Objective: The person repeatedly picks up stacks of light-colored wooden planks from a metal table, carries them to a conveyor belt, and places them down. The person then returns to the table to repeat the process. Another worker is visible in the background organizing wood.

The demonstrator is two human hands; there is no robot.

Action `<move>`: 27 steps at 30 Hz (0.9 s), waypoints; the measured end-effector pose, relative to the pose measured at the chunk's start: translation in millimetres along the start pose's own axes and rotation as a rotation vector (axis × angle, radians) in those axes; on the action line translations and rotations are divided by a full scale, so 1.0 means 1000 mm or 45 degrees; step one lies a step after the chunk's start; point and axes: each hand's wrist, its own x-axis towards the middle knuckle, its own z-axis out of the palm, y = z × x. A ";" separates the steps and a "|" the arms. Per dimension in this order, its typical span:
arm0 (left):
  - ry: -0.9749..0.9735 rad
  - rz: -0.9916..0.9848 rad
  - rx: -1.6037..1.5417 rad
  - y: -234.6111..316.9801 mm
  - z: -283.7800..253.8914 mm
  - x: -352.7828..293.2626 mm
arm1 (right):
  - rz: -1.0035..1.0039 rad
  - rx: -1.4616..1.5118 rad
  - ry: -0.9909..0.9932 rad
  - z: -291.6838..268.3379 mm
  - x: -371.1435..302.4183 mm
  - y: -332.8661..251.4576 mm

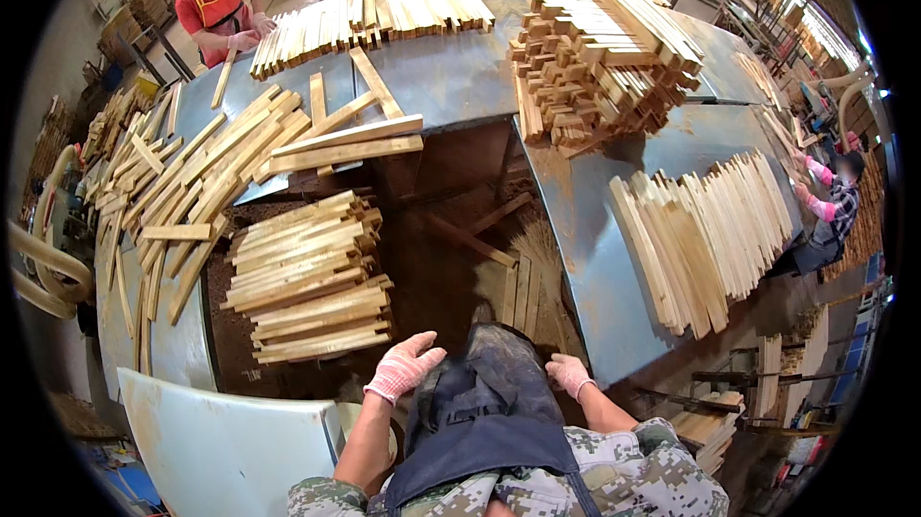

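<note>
My left hand, in a pinkish-white knit glove, is held beside my left thigh with nothing in it and its fingers apart. Close to it lies a stack of wooden strips, not touched by the hand. On my other side, my right hand, gloved alike, hangs by my right thigh near the corner of a blue-grey table. It looks loosely open and holds nothing that I can see. A row of pale wooden strips rests on that table.
Loose strips lie jumbled on the left table. A tall wood pile and a row of strips stand farther back. A light-blue panel is at near left. Co-workers handle wood at far left and right.
</note>
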 end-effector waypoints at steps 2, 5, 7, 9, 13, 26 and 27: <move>-0.014 -0.008 -0.050 0.006 -0.009 0.041 | 0.122 0.019 -0.109 0.005 0.033 -0.014; -0.027 -0.067 0.048 0.026 -0.026 0.101 | 0.300 0.206 -0.141 0.009 0.095 -0.049; -0.026 -0.100 0.146 0.032 -0.039 0.148 | 0.320 0.115 -0.098 0.005 0.129 -0.089; 0.007 -0.192 0.093 0.058 -0.051 0.196 | 0.281 0.239 -0.142 -0.006 0.168 -0.129; 0.106 -0.359 -0.414 0.088 -0.078 0.296 | -0.121 0.021 -0.162 -0.012 0.254 -0.249; 0.784 -0.537 -2.046 0.078 -0.225 0.577 | -0.950 -0.756 -0.231 0.159 0.294 -0.653; 0.821 -0.463 -1.911 0.068 -0.232 0.577 | -0.926 -0.826 -0.281 0.178 0.290 -0.680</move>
